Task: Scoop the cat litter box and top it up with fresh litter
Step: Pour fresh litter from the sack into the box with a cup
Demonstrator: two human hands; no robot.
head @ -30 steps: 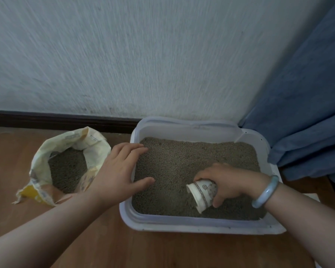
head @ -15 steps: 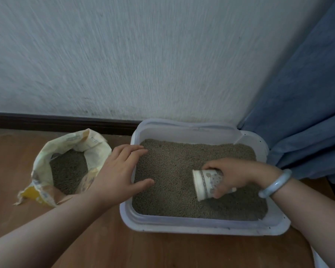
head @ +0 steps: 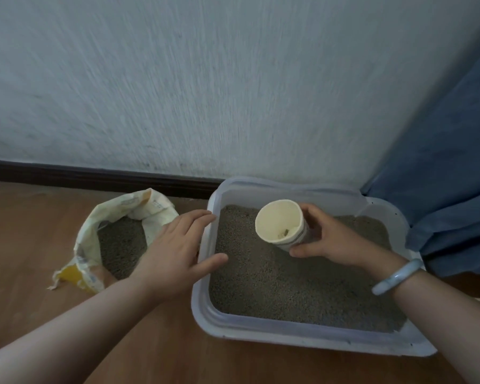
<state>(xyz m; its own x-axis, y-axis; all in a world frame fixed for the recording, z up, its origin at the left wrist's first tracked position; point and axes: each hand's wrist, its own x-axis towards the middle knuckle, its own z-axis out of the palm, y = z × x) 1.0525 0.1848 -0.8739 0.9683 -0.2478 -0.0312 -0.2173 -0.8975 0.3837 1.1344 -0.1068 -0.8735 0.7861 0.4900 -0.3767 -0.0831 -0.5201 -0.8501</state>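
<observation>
A white plastic litter box (head: pixel 294 332) sits on the wooden floor against the wall, filled with grey-brown litter (head: pixel 288 286). My right hand (head: pixel 333 242) holds a paper cup (head: pixel 281 224) above the litter, mouth tilted towards me, with only a few grains inside. My left hand (head: pixel 178 253) rests flat on the box's left rim, fingers spread, thumb over the litter. To the left, an open cream and yellow litter bag (head: pixel 117 236) stands with grey litter showing inside.
A textured white wall (head: pixel 205 92) with a dark baseboard (head: pixel 94 176) runs behind the box. A blue curtain (head: pixel 449 167) hangs at the right, touching the box's far right corner. Bare wooden floor (head: pixel 25 245) extends left and in front.
My right hand lifted the cup off the litter surface, moved it up and towards the back, and turned its mouth towards me. My left hand stayed on the rim.
</observation>
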